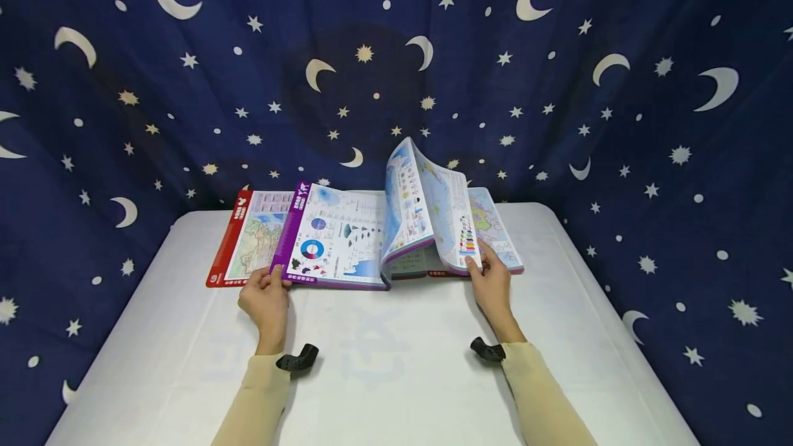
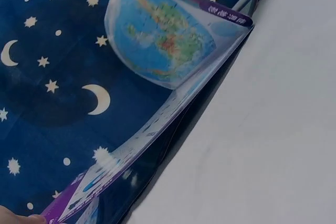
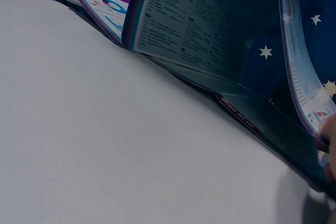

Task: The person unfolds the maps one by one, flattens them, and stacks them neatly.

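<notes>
A purple-edged folding map (image 1: 337, 236) with charts and a world map printed on it stands partly unfolded in the head view, its middle panels raised in a peak. My left hand (image 1: 265, 300) pinches its lower left corner between thumb and fingers. At the other end, my right hand (image 1: 493, 286) grips the lower right corner of the raised panel, thumb on top. Beneath it lies a red-edged map (image 1: 257, 243), showing on both sides. In the right wrist view the dark underside (image 3: 184, 30) of a raised panel shows lines of text.
A white-covered table (image 1: 384, 377) extends in front of the maps. Behind and at both sides hangs a dark blue curtain (image 1: 372, 19) with moons and stars, close to the maps' back edge. Each wrist wears a black camera mount (image 1: 299, 358).
</notes>
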Demonstrator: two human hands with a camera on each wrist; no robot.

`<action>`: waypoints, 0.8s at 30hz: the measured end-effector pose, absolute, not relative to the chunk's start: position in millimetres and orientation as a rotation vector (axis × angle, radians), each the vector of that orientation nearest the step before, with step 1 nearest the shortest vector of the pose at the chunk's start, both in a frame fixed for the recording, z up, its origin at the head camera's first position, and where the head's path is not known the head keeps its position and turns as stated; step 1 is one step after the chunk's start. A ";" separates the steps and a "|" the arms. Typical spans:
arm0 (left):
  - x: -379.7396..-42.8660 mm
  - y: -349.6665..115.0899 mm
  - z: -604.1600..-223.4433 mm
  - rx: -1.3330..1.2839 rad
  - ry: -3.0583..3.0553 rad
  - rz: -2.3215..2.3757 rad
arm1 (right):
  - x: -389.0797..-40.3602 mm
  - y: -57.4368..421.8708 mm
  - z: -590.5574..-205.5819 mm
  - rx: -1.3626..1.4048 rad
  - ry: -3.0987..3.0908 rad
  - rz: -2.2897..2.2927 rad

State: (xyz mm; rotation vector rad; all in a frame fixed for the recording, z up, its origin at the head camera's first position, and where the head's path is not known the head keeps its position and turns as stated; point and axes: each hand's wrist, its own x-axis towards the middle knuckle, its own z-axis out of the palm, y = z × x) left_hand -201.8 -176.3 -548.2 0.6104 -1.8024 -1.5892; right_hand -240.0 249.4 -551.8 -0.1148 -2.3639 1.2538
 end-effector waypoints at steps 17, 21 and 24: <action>-200.3 -205.2 -546.9 0.728 -1.811 -1.558 | -237.3 269.9 -551.7 -0.155 -2.346 1.252; -199.1 -213.5 -545.2 0.740 -1.778 -1.581 | -238.4 275.7 -552.5 -0.160 -2.332 1.221; -197.4 -219.7 -544.9 0.772 -1.740 -1.611 | -238.9 279.7 -553.5 -0.184 -2.321 1.198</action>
